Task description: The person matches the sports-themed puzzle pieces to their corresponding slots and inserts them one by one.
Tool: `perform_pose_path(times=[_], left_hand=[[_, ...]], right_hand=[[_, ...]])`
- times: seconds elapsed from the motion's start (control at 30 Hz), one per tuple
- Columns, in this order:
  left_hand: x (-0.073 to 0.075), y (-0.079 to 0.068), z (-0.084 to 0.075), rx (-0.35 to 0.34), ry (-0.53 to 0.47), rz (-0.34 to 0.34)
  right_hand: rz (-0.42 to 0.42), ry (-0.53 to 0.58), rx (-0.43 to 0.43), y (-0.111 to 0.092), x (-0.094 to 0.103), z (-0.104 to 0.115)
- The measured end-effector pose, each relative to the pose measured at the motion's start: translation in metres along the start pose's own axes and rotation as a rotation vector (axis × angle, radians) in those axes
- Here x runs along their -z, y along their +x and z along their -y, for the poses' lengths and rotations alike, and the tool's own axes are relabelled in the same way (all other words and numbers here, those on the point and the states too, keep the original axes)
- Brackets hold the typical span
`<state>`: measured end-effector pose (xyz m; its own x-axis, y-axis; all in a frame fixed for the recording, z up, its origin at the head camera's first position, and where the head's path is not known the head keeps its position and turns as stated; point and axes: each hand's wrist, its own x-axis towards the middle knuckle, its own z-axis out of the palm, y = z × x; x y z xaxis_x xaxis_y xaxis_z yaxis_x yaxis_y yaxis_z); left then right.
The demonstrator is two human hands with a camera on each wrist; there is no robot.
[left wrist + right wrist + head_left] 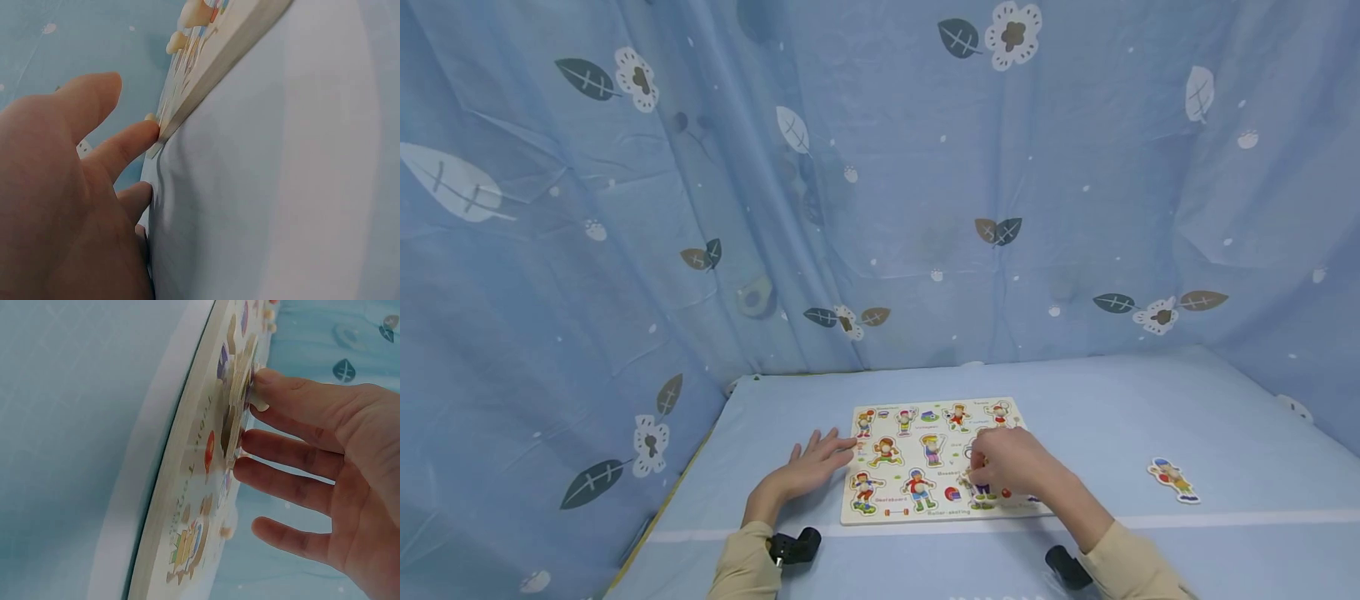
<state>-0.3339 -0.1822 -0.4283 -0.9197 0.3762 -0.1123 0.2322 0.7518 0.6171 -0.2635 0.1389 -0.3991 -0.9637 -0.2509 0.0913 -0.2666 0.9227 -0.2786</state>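
Observation:
A wooden knob puzzle board (940, 518) printed with sports figures lies flat on the table. My right hand (1015, 462) is over its right part. In the right wrist view, thumb and index finger pinch a puzzle piece (242, 381) at its knob, and the piece sits tilted against the board's surface; its picture is mostly hidden. My left hand (805, 467) lies at the board's left edge with fingers spread, and in the left wrist view the index finger (134, 142) touches the board's side. Several figure pieces, such as the skater (918, 490), are in the board.
A loose figure piece (1174, 481) in a blue cap lies on the table to the right of the board. The light blue cloth (1120, 400) covers the table, with a white stripe near the front. A patterned blue curtain (910, 208) hangs behind.

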Motion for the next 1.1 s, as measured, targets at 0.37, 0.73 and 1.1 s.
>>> perform_pose_path(times=[0.37,0.73,1.1], left_hand=[[-0.001,0.000,-0.001,-0.002,0.013,0.001],[-0.001,0.000,-0.001,-0.003,0.010,0.004],[0.000,-0.002,-0.002,0.001,0.003,0.008]], right_hand=[[0.011,-0.021,0.014,0.002,-0.003,0.004],[0.006,-0.022,0.014,-0.002,-0.006,0.006],[-0.020,-0.131,0.030,0.000,-0.009,0.014]])
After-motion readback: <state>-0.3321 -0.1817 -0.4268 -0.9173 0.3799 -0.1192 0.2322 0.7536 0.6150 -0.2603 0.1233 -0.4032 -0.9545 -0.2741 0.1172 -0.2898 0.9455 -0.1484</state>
